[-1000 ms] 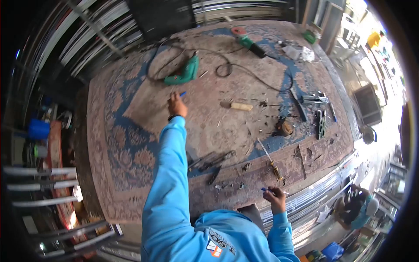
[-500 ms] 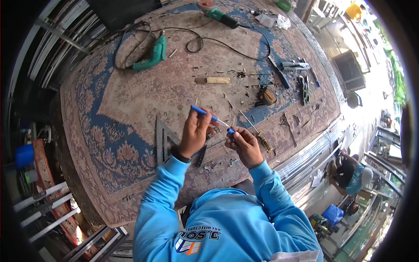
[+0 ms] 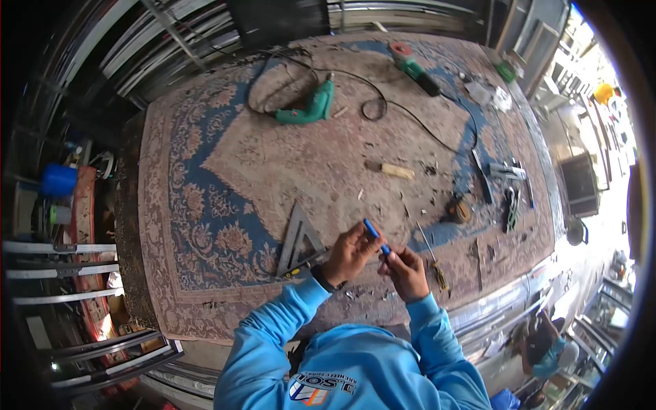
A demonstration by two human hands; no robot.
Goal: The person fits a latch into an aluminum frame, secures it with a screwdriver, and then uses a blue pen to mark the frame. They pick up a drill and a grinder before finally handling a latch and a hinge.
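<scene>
A blue pen (image 3: pixel 372 228) is between my two hands over the near part of the carpeted table. My left hand (image 3: pixel 351 254) has its fingers closed round the pen's body. At the pen's other end, my right hand (image 3: pixel 407 272) pinches the blue cap (image 3: pixel 385 250); the cap and body now meet or nearly meet. A metal set square (image 3: pixel 294 239) lies left of my left hand, with a yellow-and-black tool (image 3: pixel 294 272) at its base. Right of my right hand lies a screwdriver with a yellow handle (image 3: pixel 439 275).
A green drill (image 3: pixel 307 109) and a green grinder (image 3: pixel 418 74) with cables lie at the far side. A wood piece (image 3: pixel 397 171), tape measure (image 3: pixel 458 210), pliers (image 3: pixel 511 208) and debris lie on the carpet (image 3: pixel 321 157). Another person (image 3: pixel 550 355) is at the lower right.
The view has turned and shifted. The thin pale part of the pen that showed between body and cap is no longer visible; my hands have come closer together.
</scene>
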